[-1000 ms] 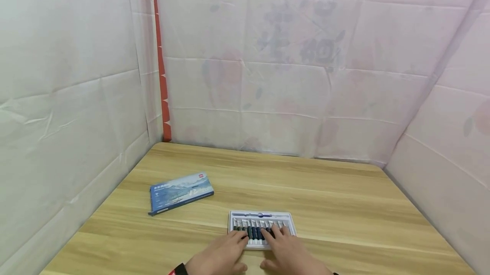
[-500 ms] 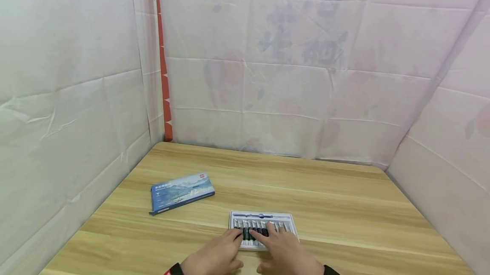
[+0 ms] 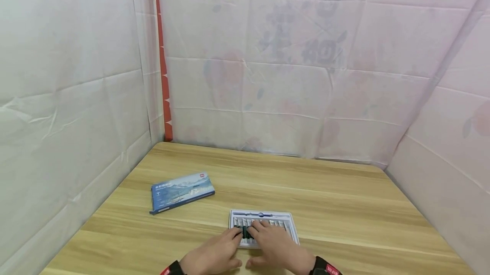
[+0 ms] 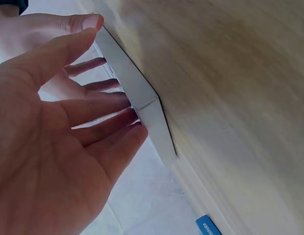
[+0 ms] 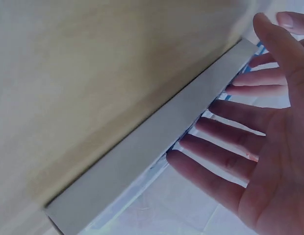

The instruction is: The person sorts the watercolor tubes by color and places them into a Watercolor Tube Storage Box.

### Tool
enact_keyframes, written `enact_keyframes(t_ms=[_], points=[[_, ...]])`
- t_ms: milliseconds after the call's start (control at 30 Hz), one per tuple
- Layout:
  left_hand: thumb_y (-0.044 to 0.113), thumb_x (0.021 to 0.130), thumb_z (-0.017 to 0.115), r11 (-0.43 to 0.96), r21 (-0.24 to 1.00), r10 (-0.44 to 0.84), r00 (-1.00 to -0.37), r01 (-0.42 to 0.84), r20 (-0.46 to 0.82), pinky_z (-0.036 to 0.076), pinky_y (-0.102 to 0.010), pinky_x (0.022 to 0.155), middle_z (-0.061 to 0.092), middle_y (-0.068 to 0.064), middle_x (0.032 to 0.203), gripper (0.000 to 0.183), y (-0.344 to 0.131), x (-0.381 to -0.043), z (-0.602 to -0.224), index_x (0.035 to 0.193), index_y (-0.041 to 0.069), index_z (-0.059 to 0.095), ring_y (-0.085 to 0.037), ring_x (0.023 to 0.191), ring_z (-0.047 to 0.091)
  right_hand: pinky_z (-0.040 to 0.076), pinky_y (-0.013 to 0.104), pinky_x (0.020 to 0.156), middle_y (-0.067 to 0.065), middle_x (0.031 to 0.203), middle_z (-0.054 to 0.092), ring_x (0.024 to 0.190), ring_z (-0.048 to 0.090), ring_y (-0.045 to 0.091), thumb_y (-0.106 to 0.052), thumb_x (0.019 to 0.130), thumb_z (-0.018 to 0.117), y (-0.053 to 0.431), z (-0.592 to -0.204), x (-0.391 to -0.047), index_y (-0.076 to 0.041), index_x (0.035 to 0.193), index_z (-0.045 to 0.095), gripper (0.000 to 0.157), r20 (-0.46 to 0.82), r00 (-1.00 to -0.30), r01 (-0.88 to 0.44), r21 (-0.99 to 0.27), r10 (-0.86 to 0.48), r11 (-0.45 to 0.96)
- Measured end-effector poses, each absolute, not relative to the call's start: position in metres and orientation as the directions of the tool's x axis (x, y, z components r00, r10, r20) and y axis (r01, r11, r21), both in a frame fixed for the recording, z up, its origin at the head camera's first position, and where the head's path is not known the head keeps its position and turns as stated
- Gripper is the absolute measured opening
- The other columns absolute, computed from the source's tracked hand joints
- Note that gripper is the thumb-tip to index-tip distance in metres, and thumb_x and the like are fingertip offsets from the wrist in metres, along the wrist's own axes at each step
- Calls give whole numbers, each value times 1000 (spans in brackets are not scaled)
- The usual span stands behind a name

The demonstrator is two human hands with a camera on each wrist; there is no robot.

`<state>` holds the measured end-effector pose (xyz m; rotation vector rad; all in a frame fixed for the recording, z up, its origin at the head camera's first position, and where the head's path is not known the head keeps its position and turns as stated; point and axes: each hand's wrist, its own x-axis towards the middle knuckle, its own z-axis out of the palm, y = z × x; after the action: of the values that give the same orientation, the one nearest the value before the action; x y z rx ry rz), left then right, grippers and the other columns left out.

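Note:
A white tray [image 3: 294, 229] with a row of paint tubes [image 3: 245, 232] and a thin blue paintbrush [image 3: 252, 214] lies near the table's front edge in the head view. My left hand [image 3: 218, 251] rests its fingertips on the tubes at the tray's left end. Close beside it, my right hand [image 3: 276, 243] lays its fingers over the middle tubes and hides several of them. Both wrist views show the fingers mostly straight, with their tips at the top of the tray's pale side wall [image 5: 157, 127]. Neither hand grips anything.
A flat blue box [image 3: 183, 192] with a mountain picture lies to the left, farther back on the wooden table [image 3: 325, 198]. Pale sheets [image 3: 283, 75] hang behind the table and along both sides.
My right hand has slid leftward over the tubes, closer to the left hand. More of the tray's right side shows. The left hand has shifted slightly left; the blue box lies still.

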<state>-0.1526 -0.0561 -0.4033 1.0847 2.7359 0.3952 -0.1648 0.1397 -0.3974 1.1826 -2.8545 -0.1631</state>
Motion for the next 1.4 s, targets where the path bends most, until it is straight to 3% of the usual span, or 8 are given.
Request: enact_keyframes(t_ms=[200,400,700,800,1000,1167,1400], points=[[32,87,63,705,337,675,-736,624,-48,41,-29,95,40,-11,133,58,-57,-152,-407,130,-4,47,-18,122,40,50,27,60,0,111,55,92,55,19,-68,75,56,141,-398,-169,-14,128,54,76,-22,-703,-710,64,-711,701],[30,87,63,726,377,640,-766,576,-62,41,-30,94,38,-11,131,58,-58,-155,-408,130,-6,46,-18,121,39,49,27,55,2,109,53,92,53,20,-70,73,55,138,-396,-167,-15,126,58,75,-13,-707,-705,93,-707,703],[30,86,65,718,356,654,-755,598,-50,43,-30,92,42,-13,128,56,-59,-159,-403,127,-6,50,-20,120,42,48,25,55,3,112,52,95,51,20,-70,72,56,136,-395,-170,-17,127,57,77,-20,-701,-710,119,-713,695],[29,86,66,728,327,648,-760,602,-44,43,-30,92,43,-12,127,55,-59,-158,-404,126,-6,51,-19,118,43,49,27,59,3,114,53,97,53,21,-68,74,56,143,-397,-171,-15,130,53,77,-13,-690,-723,57,-724,688],[25,83,68,739,243,648,-761,628,-5,42,-30,93,43,-16,126,55,-55,-156,-406,123,-9,52,-22,118,44,51,44,75,10,125,52,111,51,32,-61,81,56,155,-398,-173,-9,131,51,72,-21,-753,-652,-119,-658,749],[27,84,68,763,256,626,-777,593,-64,43,-30,93,40,-16,130,58,-52,-158,-408,126,-8,49,-22,121,41,50,40,80,7,125,52,112,50,28,-64,82,50,154,-402,-171,-7,127,55,73,-22,-735,-677,-40,-678,735],[29,86,65,776,291,608,-787,559,-108,42,-32,94,37,-17,135,59,-53,-162,-408,129,-6,47,-22,123,39,52,33,70,2,114,54,100,52,20,-66,78,53,143,-399,-170,-7,120,61,72,1,-746,-666,27,-666,745]])
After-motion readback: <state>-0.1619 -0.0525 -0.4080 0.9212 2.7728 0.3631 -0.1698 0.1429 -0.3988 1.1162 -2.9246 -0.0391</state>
